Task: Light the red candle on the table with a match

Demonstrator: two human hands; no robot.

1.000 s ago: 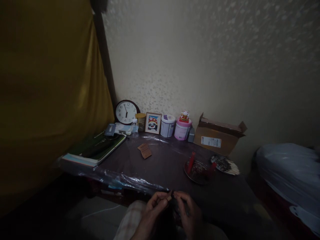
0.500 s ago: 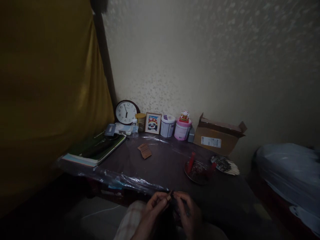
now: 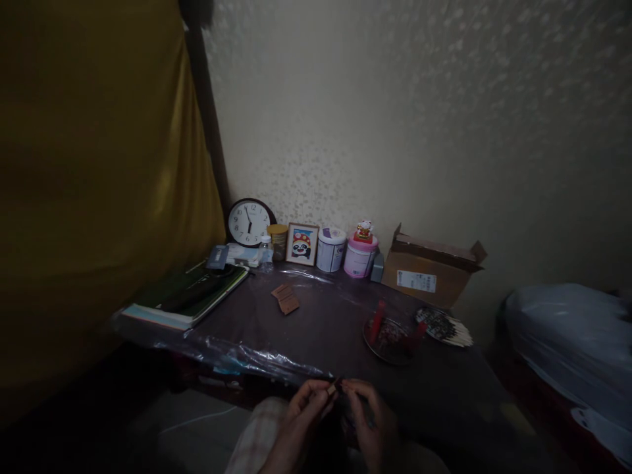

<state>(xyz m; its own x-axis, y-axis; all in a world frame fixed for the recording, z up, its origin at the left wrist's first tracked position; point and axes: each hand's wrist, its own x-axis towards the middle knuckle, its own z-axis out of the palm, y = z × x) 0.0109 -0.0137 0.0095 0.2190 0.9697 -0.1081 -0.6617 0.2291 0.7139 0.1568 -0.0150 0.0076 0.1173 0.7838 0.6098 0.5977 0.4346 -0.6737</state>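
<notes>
Small brown piece (image 3: 331, 390), at six o'clock in view: probably light and stiff, best gripped by its edges. Left hand (image 3: 303, 416) pinches it; right hand (image 3: 369, 416), at its four o'clock, is narrowed, its hold too dark to tell.

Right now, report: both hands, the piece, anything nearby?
Left hand: pinching small brown piece. Right hand: close beside it, hold unclear. Upright red candle beyond, apart from both.
</notes>
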